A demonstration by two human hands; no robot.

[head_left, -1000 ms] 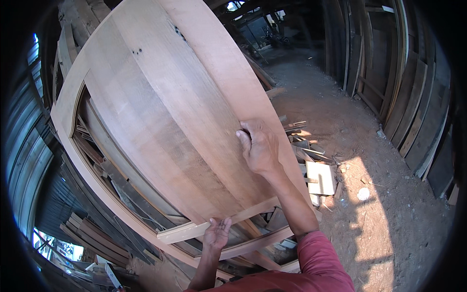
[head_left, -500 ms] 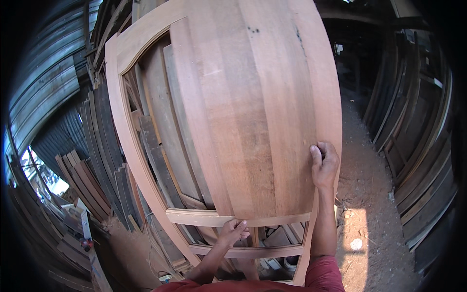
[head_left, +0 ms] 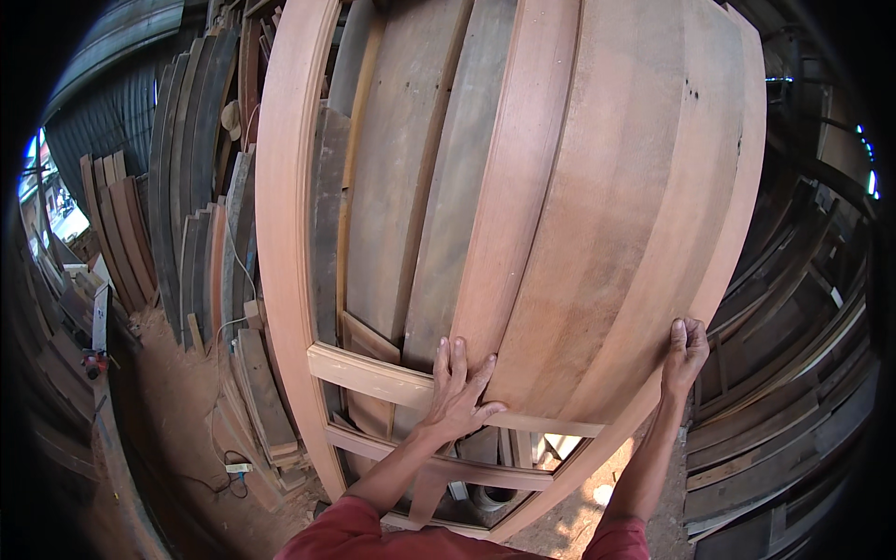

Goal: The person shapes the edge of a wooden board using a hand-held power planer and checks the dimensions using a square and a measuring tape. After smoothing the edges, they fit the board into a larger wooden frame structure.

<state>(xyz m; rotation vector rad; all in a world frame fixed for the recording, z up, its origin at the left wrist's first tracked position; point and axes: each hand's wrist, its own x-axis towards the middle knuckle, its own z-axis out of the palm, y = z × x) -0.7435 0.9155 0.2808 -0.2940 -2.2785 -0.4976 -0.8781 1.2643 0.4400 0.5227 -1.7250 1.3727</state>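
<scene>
A large pinkish-brown wooden door frame [head_left: 287,215] stands tilted before me. On its right side lies a broad wooden panel [head_left: 611,215] of several glued boards, and a dark gap runs between its left edge and the middle stile [head_left: 509,177]. My left hand [head_left: 455,392] rests open with spread fingers where that stile meets the crossrail [head_left: 369,375], its thumb by the panel's lower corner. My right hand [head_left: 686,357] is closed beside the right edge of panel and frame, fingers curled against the thumb. What lies between those fingers is hidden.
Dark planks [head_left: 191,140] lean in rows on the left, and stacked boards [head_left: 775,439] line the right side. A cable [head_left: 221,373] hangs near boards at the left of the frame. A long beam [head_left: 117,467] with a red-and-black tool [head_left: 94,364] lies farther left.
My view has swung left, so the door appears farther right. My left hand has gone from curled at the crossrail to spread flat on the stile. A gap now shows along the panel's left edge.
</scene>
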